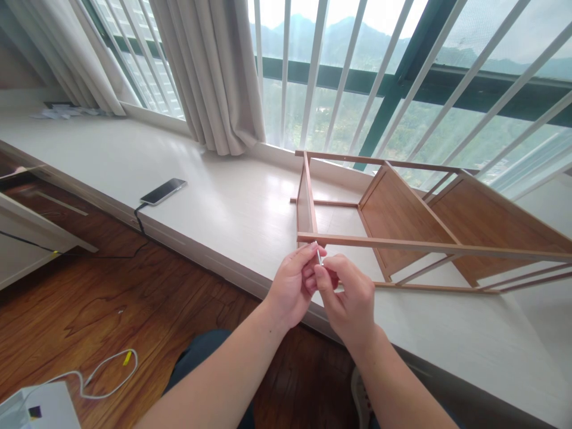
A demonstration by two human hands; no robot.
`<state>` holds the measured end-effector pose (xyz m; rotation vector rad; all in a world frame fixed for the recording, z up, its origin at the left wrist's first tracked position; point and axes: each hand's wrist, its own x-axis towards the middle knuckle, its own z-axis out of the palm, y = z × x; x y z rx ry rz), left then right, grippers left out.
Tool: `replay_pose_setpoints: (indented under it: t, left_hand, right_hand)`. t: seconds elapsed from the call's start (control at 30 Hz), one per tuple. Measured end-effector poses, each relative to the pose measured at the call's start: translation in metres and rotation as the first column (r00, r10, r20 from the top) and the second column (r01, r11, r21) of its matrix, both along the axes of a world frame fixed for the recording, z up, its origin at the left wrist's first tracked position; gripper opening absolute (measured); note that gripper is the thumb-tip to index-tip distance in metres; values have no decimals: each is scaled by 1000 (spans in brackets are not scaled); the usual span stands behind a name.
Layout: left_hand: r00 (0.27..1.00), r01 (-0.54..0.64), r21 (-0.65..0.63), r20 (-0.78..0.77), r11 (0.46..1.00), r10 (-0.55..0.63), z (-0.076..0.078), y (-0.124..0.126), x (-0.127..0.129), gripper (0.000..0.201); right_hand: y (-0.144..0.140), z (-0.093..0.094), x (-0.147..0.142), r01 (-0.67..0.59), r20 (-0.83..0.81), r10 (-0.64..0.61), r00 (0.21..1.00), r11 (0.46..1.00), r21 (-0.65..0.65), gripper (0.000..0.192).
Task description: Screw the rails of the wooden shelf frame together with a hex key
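Between the fingertips of both hands is a thin silver metal rod (319, 256), too small for me to tell its exact kind. My left hand (289, 289) pinches its upper end between thumb and fingers. Thumb and forefinger of my right hand (351, 298) close on the lower end. Just beyond my fingertips, a brown wooden shelf frame (411, 245) lies on its side on the white window ledge (232, 220). Its near rail passes right above my fingers, and whether they touch it is unclear.
A phone (163, 192) with a black cable lies on the ledge at left. Behind are a curtain (210, 77) and barred windows. A white cable (109, 393) loops on the wooden floor (98, 304) near a white box (49, 408). Papers (74, 111) lie at far left.
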<state>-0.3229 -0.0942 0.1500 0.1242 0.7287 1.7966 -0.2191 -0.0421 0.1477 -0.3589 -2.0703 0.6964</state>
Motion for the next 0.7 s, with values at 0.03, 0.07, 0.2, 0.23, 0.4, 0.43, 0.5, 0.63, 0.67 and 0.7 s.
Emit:
replay_pose_setpoints:
  t: [0.03, 0.07, 0.2, 0.23, 0.4, 0.43, 0.5, 0.63, 0.67, 0.7]
  left_hand:
    - [1000, -1, 4, -4, 1000, 1, 1, 0, 0, 29]
    - [1000, -2, 10, -8, 1000, 2, 1, 0, 0, 30]
    - [1000, -8, 41, -21, 999, 9, 2, 0, 1, 31]
    - [1000, -7, 46, -24, 999, 9, 2, 0, 1, 31]
    - [999, -12, 48, -47, 999, 14, -1, 1, 1, 28]
    - [999, -13, 48, -52, 999, 16, -1, 1, 1, 29]
    - [998, -14, 52, -61, 999, 17, -1, 1, 1, 30]
    - [997, -23, 52, -79, 998, 27, 0, 1, 1, 30]
    - [996, -27, 48, -82, 998, 31, 0, 1, 1, 30]
    - [996, -32, 42, -84, 999, 36, 0, 1, 1, 30]
  right_hand:
    - [0, 0, 0, 2, 4, -2, 1000, 1000, -1, 11]
    - [0, 1, 0, 7, 6, -7, 1000, 1000, -4, 12]
    - [-2, 2, -1, 23, -7, -24, 1000, 999, -48, 16]
    - [-3, 3, -1, 24, -11, -25, 1000, 997, -70, 18]
    - [-6, 5, -1, -3, -33, -4, 999, 975, -223, 21]
    - [-7, 6, -1, -10, -36, 1, 999, 967, -253, 21]
    - [-8, 7, -1, -19, -41, 7, 999, 955, -296, 23]
    - [-8, 8, 0, -26, -38, 15, 999, 952, -306, 29]
    - [-7, 7, 0, -32, -32, 24, 999, 954, -297, 30]
    - [-7, 6, 1, -36, -24, 31, 999, 958, -286, 29]
